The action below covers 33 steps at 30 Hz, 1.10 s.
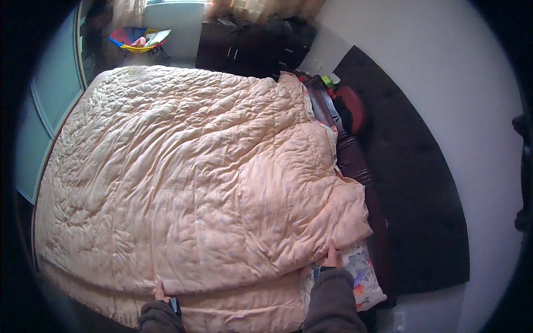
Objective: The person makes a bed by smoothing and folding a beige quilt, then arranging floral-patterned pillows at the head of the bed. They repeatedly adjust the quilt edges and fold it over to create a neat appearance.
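So you're standing at the side of the bed (50,280) with a big peach quilted comforter (183,177) spread over pretty much the whole thing, wrinkly all over and with its near part doubled back so a folded edge runs along the side closest to you. Your left hand (160,292) is right at that folded edge down low, fingers tucked onto the fabric, looks like it's pinching the edge, though only the tips show past your grey sleeve (158,317). Your right hand (332,257) is further to the right, at the corner of the folded layer, gripping the comforter where it bunches up, and it sits just beside a floral pillow (363,277) that pokes out from under the corner. Both hands are on the same near edge, well apart from each other. Along the right side of the bed there's a dark wooden headboard (355,161) and a big dark padded panel (422,200) against the white wall (444,66). Something red (355,108) sits up near the far end of the headboard, can't really tell what it is. At the far side of the room there's a dark dresser (250,47) under the curtains (261,8) and a colourful little chair (139,40) next to the window, plus a pale sliding wardrobe door (53,94) on the left.
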Motion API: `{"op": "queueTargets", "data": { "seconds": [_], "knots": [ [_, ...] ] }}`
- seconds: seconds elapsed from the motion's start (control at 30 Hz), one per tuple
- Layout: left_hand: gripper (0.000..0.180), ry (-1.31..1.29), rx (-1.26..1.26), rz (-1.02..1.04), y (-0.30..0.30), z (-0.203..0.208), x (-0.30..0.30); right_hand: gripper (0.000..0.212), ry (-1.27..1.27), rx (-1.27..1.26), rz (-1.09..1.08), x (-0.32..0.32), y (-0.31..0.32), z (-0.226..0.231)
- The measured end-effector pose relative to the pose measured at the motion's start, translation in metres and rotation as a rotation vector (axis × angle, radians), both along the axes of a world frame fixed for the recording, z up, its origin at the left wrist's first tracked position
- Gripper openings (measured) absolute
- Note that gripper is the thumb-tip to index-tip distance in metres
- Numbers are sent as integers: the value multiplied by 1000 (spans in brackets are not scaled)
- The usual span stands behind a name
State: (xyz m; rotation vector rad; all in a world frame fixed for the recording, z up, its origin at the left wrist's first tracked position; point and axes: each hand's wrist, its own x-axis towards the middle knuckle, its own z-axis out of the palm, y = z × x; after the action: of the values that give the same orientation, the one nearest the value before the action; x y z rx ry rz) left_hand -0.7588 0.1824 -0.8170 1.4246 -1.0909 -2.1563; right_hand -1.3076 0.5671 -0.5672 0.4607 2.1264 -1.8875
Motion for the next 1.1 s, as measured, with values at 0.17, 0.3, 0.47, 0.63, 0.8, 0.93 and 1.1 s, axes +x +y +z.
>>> {"op": "queueTargets", "data": {
  "seconds": [0.17,0.3,0.47,0.63,0.8,0.93,1.1],
  "knots": [
    [60,192,353,292,-2,42,-30,55,66,64,125,-22,2,-4],
    [53,75,182,371,-7,98,-30,49,242,-62,46,-41,-19,3],
    [52,151,-60,490,-19,177,-29,55,396,-531,-135,-32,-40,92],
    [39,250,-328,435,-48,290,-4,51,619,-445,44,-3,-5,249],
    [26,587,-250,351,-16,394,41,61,639,-471,10,50,84,375],
    [30,432,-331,463,45,405,80,66,665,-580,-119,114,155,360],
    [29,90,-15,330,64,332,149,56,690,-29,-306,142,240,274]
  ]
}}
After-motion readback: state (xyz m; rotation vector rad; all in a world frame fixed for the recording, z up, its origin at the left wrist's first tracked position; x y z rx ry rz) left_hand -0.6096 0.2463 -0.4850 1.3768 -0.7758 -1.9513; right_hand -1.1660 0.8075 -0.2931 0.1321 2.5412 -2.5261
